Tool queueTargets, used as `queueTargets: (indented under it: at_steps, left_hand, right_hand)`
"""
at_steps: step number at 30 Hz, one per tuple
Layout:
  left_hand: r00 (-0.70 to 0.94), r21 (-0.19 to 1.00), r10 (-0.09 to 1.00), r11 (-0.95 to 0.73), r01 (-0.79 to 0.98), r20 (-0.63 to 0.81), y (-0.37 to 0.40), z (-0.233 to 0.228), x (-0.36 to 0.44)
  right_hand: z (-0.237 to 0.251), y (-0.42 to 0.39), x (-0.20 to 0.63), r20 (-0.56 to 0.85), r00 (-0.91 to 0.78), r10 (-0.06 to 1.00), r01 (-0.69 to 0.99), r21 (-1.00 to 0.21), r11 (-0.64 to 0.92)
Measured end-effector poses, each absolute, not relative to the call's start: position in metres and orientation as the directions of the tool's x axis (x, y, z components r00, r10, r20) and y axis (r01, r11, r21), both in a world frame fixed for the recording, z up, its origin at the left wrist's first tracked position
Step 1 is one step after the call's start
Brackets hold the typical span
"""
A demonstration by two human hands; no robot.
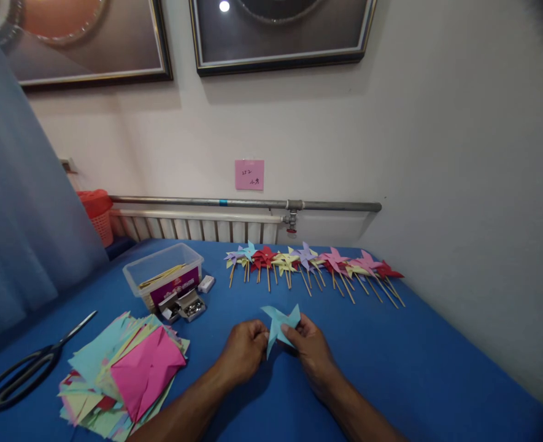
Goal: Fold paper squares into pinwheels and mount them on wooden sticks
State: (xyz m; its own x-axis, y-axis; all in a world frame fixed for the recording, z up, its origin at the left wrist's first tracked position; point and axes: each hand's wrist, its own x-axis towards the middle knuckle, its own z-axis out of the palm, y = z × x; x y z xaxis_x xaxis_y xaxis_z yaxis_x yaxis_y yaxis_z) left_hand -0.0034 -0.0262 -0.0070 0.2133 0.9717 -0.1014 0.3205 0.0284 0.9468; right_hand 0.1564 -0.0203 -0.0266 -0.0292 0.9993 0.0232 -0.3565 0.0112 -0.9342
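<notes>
A light blue paper pinwheel (pixel 278 325) is held up over the blue table, its blades folded in toward the middle. My right hand (pixel 311 345) grips it from the right, thumb on its front and fingers behind. Just left of the pinwheel, my left hand (pixel 245 345) is closed with the fingertips pinched together. Whatever that pinch holds, if anything, is hidden. To the left lies a pile of coloured paper sheets (pixel 94 356) with a bright pink sheet (pixel 148 371) on top. No stick shows on the pinwheel in my hands.
Finished pinwheels on sticks (pixel 305 258) lie in a row along the back. At left stand a clear plastic box (pixel 161 261) with sticks, open small boxes of metal pins (pixel 192 306) and a small white box (pixel 206 283). Black-handled scissors (pixel 36 368) lie far left. A wall (pixel 483 215) borders the right.
</notes>
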Motion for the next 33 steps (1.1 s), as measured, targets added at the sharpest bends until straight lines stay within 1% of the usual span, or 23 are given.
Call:
queueTargets:
  at_steps: [6, 15, 22, 29, 33]
  left_hand:
    - [0.214, 0.936, 0.97, 0.033, 0.351, -0.115, -0.0249, -0.0073, -0.0059]
    - [0.242, 0.949, 0.959, 0.071, 0.306, -0.15, -0.0264, -0.0038, -0.006]
    - [0.236, 0.945, 0.959, 0.08, 0.317, -0.16, -0.0244, -0.0059, -0.0055]
    - [0.253, 0.953, 0.951, 0.103, 0.284, -0.179, -0.0237, -0.0081, -0.0051]
    - [0.258, 0.949, 0.947, 0.111, 0.294, -0.19, -0.0245, -0.0072, -0.0055]
  right_hand:
    - [-0.0263, -0.0209, 0.1571, 0.025, -0.041, 0.999, -0.356, -0.935, 0.009]
    - [-0.0236, -0.0222, 0.1577, 0.006, -0.012, 1.0, -0.334, -0.943, 0.002]
    - [-0.0235, -0.0224, 0.1585, 0.014, -0.036, 0.999, -0.304, -0.953, 0.002]
    - [-0.0217, -0.0228, 0.1583, 0.011, -0.039, 0.999, -0.315, -0.949, -0.001]
    - [-0.0211, -0.0235, 0.1582, 0.013, -0.048, 0.999, -0.317, -0.948, -0.003]
